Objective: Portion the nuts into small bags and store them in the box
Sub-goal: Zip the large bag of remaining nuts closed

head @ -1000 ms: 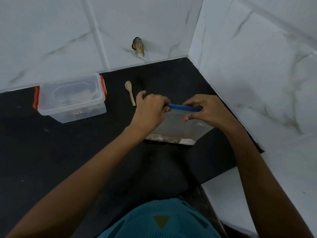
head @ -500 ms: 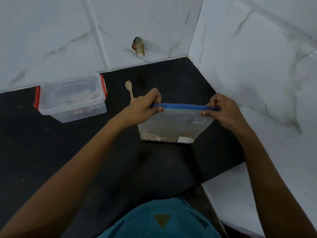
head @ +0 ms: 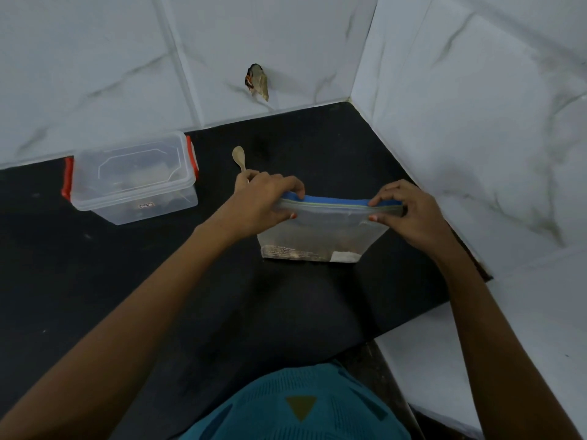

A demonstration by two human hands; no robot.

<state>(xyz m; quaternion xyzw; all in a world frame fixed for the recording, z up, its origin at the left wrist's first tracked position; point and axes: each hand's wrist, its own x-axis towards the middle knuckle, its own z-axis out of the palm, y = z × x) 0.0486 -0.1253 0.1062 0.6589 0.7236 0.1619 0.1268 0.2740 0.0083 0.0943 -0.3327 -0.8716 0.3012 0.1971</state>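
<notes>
A clear zip bag (head: pixel 320 235) with a blue seal strip stands upright on the black counter (head: pixel 158 296), with brownish contents low inside. My left hand (head: pixel 262 201) pinches the left end of the strip. My right hand (head: pixel 405 214) pinches the right end, thumb on the near side. A clear plastic box (head: pixel 133 177) with red clips and its lid on sits to the left near the wall. A small wooden spoon (head: pixel 239 157) lies behind my left hand, its handle partly hidden.
White marble-tiled walls meet in a corner behind and to the right of the counter. A small torn scrap (head: pixel 257 81) sticks to the back wall. The counter's right edge drops to a white surface (head: pixel 460 360).
My hands have slid apart along the blue strip, from close together at its middle to its two ends. The bag now shows fully between them.
</notes>
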